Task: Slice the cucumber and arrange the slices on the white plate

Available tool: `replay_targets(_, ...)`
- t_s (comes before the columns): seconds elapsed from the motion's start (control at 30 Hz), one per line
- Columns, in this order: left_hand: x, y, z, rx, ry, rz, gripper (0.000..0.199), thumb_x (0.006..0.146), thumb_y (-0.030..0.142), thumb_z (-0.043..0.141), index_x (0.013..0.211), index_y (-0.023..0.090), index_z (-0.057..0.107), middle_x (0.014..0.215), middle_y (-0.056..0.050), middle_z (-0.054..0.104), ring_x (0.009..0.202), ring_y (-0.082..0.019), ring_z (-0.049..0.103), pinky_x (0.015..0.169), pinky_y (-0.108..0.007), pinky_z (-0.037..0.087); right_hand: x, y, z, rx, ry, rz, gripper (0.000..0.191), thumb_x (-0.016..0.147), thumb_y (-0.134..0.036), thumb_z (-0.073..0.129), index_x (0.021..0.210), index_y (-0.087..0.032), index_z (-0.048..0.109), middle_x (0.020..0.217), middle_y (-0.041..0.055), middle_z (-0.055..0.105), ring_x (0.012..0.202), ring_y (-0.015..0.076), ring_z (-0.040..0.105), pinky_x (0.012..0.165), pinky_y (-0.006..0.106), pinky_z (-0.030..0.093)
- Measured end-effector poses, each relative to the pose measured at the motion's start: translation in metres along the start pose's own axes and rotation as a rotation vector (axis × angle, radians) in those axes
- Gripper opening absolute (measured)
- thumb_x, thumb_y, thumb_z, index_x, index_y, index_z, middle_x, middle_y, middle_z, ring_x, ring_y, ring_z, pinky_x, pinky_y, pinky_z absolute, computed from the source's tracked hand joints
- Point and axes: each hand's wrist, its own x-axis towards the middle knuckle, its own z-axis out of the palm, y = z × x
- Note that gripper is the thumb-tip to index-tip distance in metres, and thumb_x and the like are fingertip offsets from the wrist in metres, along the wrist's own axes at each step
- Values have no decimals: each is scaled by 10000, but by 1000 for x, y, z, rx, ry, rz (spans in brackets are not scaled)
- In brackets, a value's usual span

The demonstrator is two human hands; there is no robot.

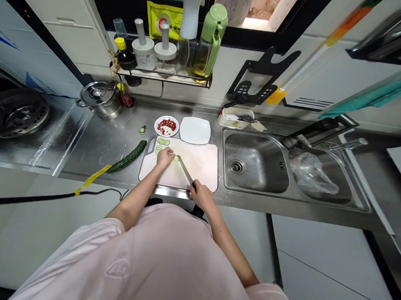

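Note:
My right hand (201,196) is wrapped round the handle of a kitchen knife (185,171), its blade slanting up and left over the white cutting board (203,161). At the blade's tip lies a pale green cucumber slice (176,158). Just left of the tip, my left hand (165,158) rests low over the board with fingers drawn together; what they hold, if anything, is hidden. Several cucumber slices (163,142) lie beyond and beside that hand. A whole dark green cucumber (128,157) lies on the counter left of the board.
Behind the board stand a small plate of chopped red pieces (167,126) and a white dish (195,130). A cucumber end (142,129) lies nearby. A steel pot (101,99) stands back left, a sink (257,162) to the right. Bottles and jars fill a rack (164,76) above.

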Motion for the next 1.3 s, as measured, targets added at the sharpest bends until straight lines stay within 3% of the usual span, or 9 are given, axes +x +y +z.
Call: replay_targets(1.3,1,1,-1,21,-33,-20,166,723,275,633,876,210,645,725,5,638,711,-143,581,672,-238,400,-1,-14,-17,-12,-146,21,224,968,-340,331,1082,-194,458,977,114,665,871,219,633,636,267,351)
